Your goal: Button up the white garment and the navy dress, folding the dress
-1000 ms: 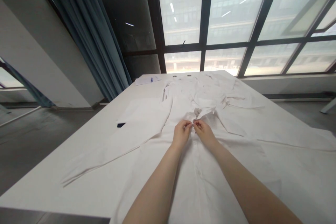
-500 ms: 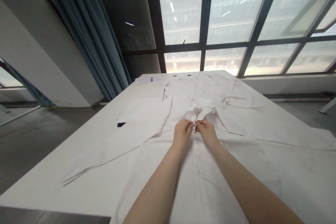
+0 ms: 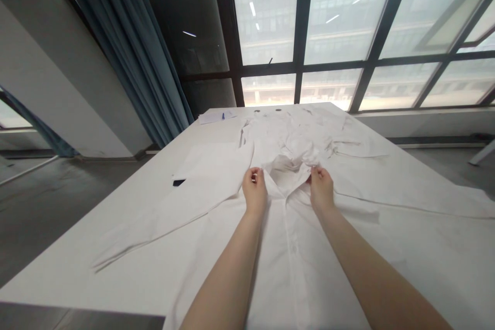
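A white shirt (image 3: 288, 247) lies front up on the white table, its button placket running down the middle towards me and its sleeves spread to both sides. The collar (image 3: 296, 183) stands partly raised around the neck opening. At the left side of the collar is my left hand (image 3: 255, 188), fingers curled and pinched at the cloth edge. My right hand (image 3: 322, 185) grips the collar's right side between thumb and fingers. The fingertips of both hands are partly hidden by the cloth.
More crumpled white garments (image 3: 301, 124) lie further back on the table (image 3: 143, 206). Papers (image 3: 212, 117) with a blue pen (image 3: 223, 116) sit at the far left corner. A dark cutout or object (image 3: 179, 183) shows left of the shirt. Windows and a blue curtain (image 3: 127, 36) stand behind.
My hands were together at the collar front; now they have moved apart to its two sides. The collar has spread open and the placket lies straighter.
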Motion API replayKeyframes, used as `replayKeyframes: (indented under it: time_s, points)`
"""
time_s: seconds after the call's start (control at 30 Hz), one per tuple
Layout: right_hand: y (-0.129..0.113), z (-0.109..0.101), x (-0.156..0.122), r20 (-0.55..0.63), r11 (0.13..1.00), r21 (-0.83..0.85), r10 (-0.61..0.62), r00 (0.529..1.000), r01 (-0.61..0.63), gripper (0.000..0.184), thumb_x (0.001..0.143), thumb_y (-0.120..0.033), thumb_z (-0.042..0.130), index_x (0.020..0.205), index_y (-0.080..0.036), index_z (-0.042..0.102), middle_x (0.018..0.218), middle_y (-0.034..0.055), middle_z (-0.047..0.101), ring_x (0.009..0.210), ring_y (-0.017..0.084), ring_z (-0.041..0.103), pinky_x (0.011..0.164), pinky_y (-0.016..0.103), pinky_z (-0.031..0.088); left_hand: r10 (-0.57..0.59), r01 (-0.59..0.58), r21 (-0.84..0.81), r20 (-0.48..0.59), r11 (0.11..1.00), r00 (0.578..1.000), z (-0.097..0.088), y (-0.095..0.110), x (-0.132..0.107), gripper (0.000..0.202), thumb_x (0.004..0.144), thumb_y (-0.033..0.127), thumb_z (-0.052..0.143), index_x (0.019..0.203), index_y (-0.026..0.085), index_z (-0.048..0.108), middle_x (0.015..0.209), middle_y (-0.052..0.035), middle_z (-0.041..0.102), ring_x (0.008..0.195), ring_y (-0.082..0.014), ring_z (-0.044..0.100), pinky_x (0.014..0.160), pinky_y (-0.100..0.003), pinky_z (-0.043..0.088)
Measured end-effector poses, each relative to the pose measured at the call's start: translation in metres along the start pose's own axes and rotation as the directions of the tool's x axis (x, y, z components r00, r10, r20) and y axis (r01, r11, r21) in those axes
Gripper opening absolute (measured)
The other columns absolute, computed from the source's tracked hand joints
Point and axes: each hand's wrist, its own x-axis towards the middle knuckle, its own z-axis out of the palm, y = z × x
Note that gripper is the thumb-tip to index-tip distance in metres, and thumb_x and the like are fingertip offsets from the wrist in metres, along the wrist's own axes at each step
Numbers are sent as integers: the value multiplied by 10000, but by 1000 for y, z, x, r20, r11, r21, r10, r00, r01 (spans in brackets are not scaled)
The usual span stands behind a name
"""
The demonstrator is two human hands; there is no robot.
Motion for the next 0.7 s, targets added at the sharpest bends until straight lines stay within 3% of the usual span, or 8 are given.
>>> replayKeyframes:
  time_s: [0.1,0.17,0.27,0.33,0.4,0.47,0.57,0.7]
  points:
    - [-31,2,-11,146,892,-368,-223,964,262,285,719,-427,486,582,-184,428,477,-68,379,449,71,353,463,203,298,52,-52,15,54,999,997,-3,6,-1,188,770,337,452,801,176,545,707,3,539,601,-95,472,567,-201,379]
    - [-53,5,-20,334,730,-562,-229,914,388,320,698,-434,510,523,-183,414,459,-57,376,451,76,343,465,212,271,84,-87,33,69,996,994,-5,9,-2,181,770,327,454,785,174,549,722,-3,544,618,-97,481,574,-202,384]
    - [-70,10,-34,559,495,-737,64,827,460,352,627,-469,568,469,-179,450,436,-29,433,426,85,363,450,226,241,112,-115,34,73,993,991,-7,12,-2,173,776,315,448,784,172,546,752,-11,551,653,-102,496,581,-202,390]
    - [-65,11,-43,580,385,-793,238,779,472,325,591,-464,601,482,-177,497,466,-2,491,431,97,400,450,231,237,121,-123,30,72,992,990,-8,12,-2,172,781,313,442,789,172,541,764,-14,549,673,-105,500,585,-202,394]
    - [-53,8,-48,574,327,-812,303,761,483,246,603,-398,606,523,-175,538,521,21,539,472,115,446,466,232,250,124,-126,28,71,992,990,-7,11,-2,172,785,314,437,793,174,536,774,-16,544,685,-107,499,589,-202,397]
    - [-40,3,-50,598,337,-797,319,735,501,155,642,-301,568,556,-172,563,571,33,572,525,125,481,492,229,269,129,-133,32,88,991,988,-6,9,-3,172,788,316,431,791,177,531,780,-17,536,690,-110,496,586,-203,400]
    - [-30,-7,-49,650,442,-748,333,683,496,150,684,-228,494,582,-162,582,588,29,594,551,124,504,513,220,293,160,-169,65,121,983,980,-6,11,-4,165,794,303,413,814,176,517,803,-28,520,686,-114,489,586,-214,400]
    - [-29,-18,-47,691,570,-682,295,660,459,190,698,-242,460,592,-146,585,562,22,584,531,125,491,503,217,303,295,-327,210,170,922,940,-10,25,-10,190,754,295,463,884,157,478,844,-49,494,741,-136,468,674,-256,387]
